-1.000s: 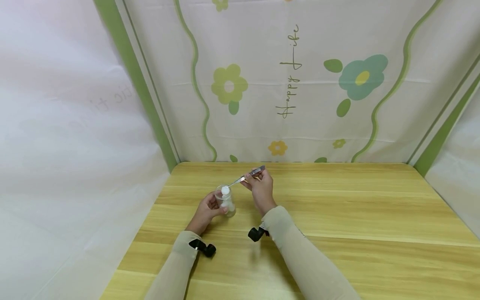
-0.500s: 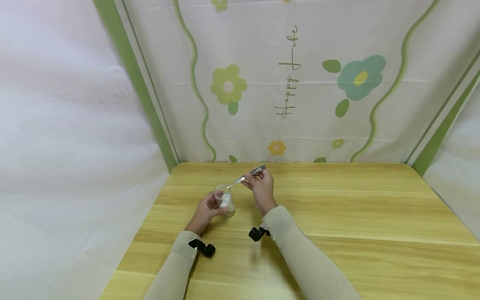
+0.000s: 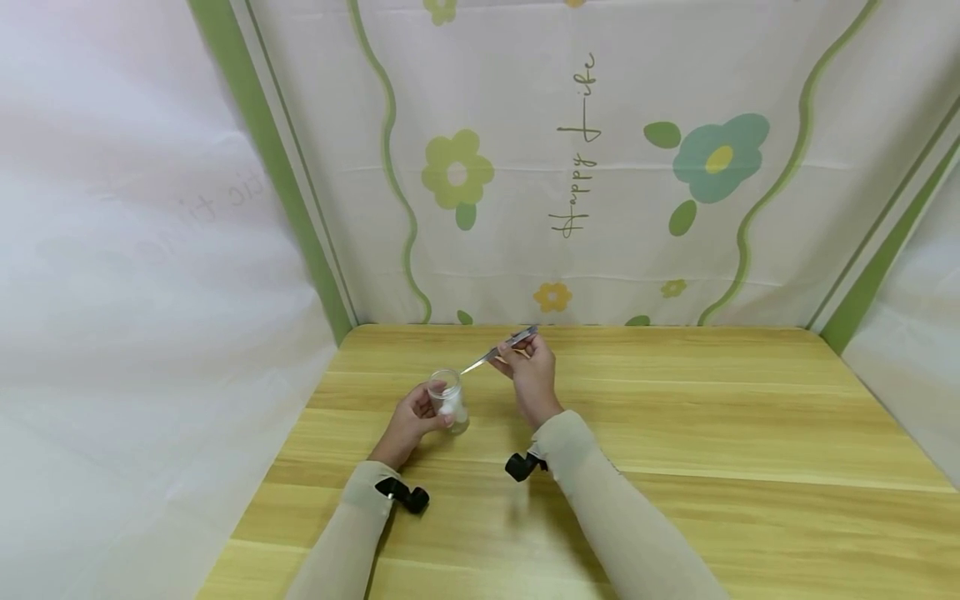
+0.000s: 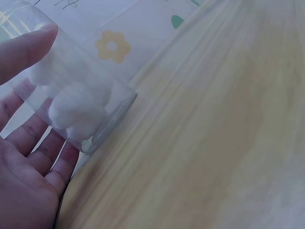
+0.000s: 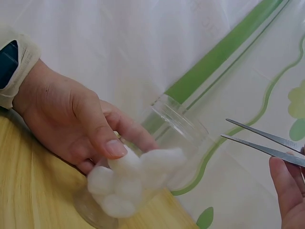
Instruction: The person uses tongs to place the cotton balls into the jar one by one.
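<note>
A clear glass jar (image 3: 447,383) with several white cotton balls (image 5: 125,183) in it stands tilted at the table's left part. My left hand (image 3: 406,427) grips it, thumb on the near side and fingers behind. In the left wrist view the jar's thick base (image 4: 112,119) is close over the wood. My right hand (image 3: 534,377) pinches metal tweezers (image 3: 495,354) above the table, to the right of the jar. Seen from the right wrist, the tweezers' two tips (image 5: 233,129) are apart with nothing between them, just outside the jar's open mouth.
The wooden table (image 3: 712,433) stretches away to the right and front. A flowered curtain (image 3: 600,167) hangs along its back edge, and white cloth (image 3: 150,292) closes off the left side. Black wrist cameras (image 3: 405,496) sit on both sleeves.
A cotton ball at the tweezers' tips one second ago has dropped into the jar. The right hand has since drawn the tweezers slightly right, away from the mouth. The left hand keeps its place.
</note>
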The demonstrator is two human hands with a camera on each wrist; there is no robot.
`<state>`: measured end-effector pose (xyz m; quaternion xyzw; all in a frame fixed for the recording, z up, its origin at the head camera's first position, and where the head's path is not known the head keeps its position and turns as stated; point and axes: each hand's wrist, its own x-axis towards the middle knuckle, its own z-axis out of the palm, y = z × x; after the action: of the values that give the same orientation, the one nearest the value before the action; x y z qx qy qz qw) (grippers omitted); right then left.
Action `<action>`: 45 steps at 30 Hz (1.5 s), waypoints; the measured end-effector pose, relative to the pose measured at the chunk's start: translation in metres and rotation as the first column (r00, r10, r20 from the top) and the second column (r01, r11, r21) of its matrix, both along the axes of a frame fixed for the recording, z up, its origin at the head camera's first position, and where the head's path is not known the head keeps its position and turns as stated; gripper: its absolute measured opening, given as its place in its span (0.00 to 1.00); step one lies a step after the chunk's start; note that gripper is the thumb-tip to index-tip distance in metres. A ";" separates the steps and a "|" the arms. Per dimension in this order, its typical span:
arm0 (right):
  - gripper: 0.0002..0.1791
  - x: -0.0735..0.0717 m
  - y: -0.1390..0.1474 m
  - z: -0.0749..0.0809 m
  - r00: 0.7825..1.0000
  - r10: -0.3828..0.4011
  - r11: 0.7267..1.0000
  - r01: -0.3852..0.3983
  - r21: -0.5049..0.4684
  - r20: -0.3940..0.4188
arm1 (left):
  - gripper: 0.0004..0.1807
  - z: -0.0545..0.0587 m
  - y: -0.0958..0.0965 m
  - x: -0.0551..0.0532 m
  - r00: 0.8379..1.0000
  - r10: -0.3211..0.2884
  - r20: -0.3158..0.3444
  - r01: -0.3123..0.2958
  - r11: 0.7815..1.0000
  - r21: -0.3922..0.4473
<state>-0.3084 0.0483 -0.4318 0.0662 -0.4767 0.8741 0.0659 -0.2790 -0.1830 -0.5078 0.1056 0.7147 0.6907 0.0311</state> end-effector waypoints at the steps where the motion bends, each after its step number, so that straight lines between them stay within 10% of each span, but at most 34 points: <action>1: 0.11 0.000 0.001 0.000 1.000 0.003 1.000 -0.003 -0.003 -0.003 | 0.38 0.000 0.000 0.000 1.000 0.000 0.000 0.000 1.000 -0.001; 45: 0.15 0.002 0.049 0.004 0.999 0.031 0.999 -0.030 0.038 -0.035 | 0.36 -0.001 -0.001 -0.001 1.000 0.002 0.027 -0.002 1.000 -0.009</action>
<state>-0.3063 0.0969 -0.4282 0.0901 -0.4905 0.8647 0.0596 -0.2799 -0.1844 -0.5084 0.0953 0.7175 0.6888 0.0408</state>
